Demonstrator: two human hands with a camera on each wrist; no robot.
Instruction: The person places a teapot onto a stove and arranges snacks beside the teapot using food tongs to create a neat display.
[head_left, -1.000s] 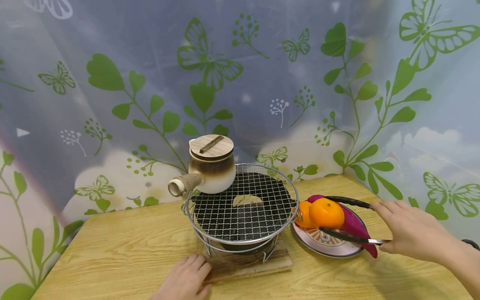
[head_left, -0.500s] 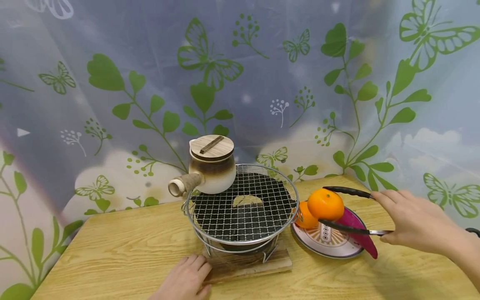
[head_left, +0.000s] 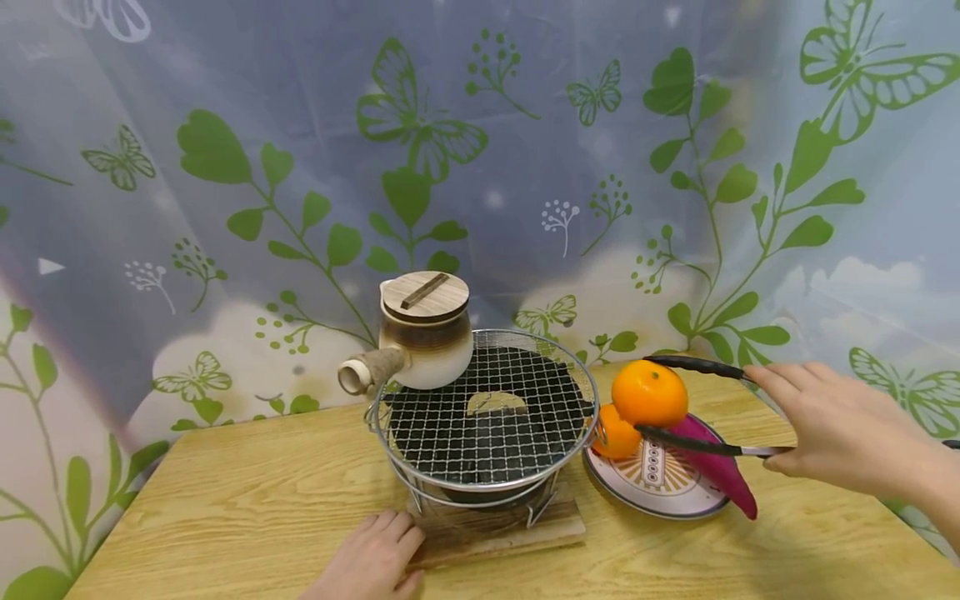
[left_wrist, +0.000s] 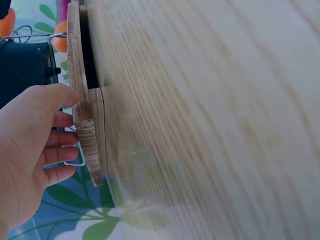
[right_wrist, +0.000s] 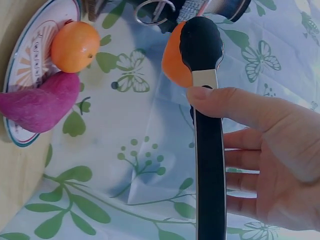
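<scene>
My right hand [head_left: 847, 425] grips black-and-silver tongs [head_left: 693, 443], thumb on one arm and fingers on the other. Between the tong tips is a tangerine [head_left: 648, 393], raised above a patterned plate [head_left: 645, 498]. In the right wrist view the near tong arm [right_wrist: 210, 165] partly covers that fruit. A second tangerine [head_left: 617, 439] and a purple sweet potato [head_left: 722, 471] lie on the plate. My left hand [head_left: 367, 558] rests at the left end of a wooden board [head_left: 502, 542]; in the left wrist view its thumb and fingers touch the board's edge, fingers fairly straight.
On the board stands a round grill stove with a wire mesh [head_left: 487, 450]. A lidded clay pot [head_left: 427, 350] sits at the mesh's back left, its side handle [head_left: 367, 371] jutting left past the rim. A patterned cloth backdrop [head_left: 495, 167] hangs behind the wooden table [head_left: 247, 492].
The tongs have lifted the tangerine off the plate and up, clear of the sweet potato. My right hand has risen with them; my left hand has stayed at the board.
</scene>
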